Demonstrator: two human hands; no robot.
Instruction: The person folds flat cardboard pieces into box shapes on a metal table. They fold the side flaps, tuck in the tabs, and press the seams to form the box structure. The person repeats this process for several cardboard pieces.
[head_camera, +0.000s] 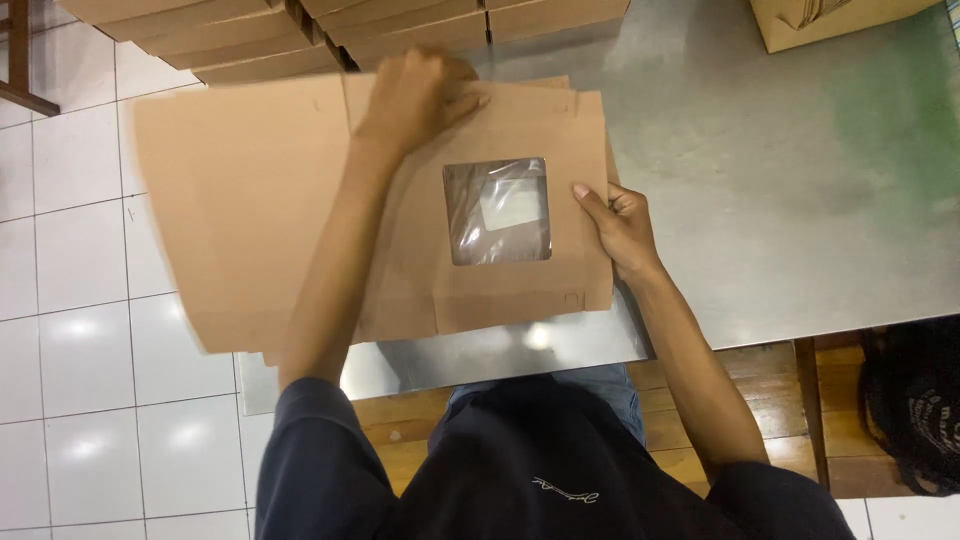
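steel table (800, 200): left hand (420, 95) covers flat box (420, 210) top edge, blurred.

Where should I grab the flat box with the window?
Best by its bare side edges, coming in from outside, as the right hand does at the right edge. The flat box is thin, wide card, so an edge pinches easily. Probably avoid the clear window; its film looks soft.

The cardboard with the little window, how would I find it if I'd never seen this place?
Look at the shiny metal table. At its near edge, both hands, the left hand and the right hand, hold a flat brown cardboard sheet. Unlike the plain stacked cardboard behind it, this one has a square clear plastic window.
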